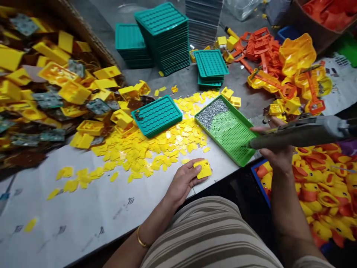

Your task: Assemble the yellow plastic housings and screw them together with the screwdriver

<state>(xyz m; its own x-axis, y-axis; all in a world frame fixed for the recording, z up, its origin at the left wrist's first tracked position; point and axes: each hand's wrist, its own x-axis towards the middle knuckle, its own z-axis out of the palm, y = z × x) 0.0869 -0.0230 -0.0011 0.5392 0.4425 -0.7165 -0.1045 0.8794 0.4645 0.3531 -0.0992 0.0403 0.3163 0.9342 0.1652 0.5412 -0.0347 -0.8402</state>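
A small yellow plastic case (204,168) is pinched between the thumb and fingers of my left hand (185,178), just over the front edge of the table. My right hand (279,156) is wrapped around a dark electric screwdriver (295,132). Its tip reaches over the near right corner of a green perforated tray (223,130); whether it touches a screw there I cannot tell. Small silvery screws (210,111) are heaped at the tray's far left end. Flat yellow plastic pieces (156,156) lie scattered left of the tray.
A cardboard box (95,33) of yellow cases and circuit boards stands left. Teal trays (161,18) are stacked at the back, with another teal tray (157,115) nearer. Orange toy parts (262,48) lie back right. A blue-rimmed crate (260,182) of yellow ducks sits low right.
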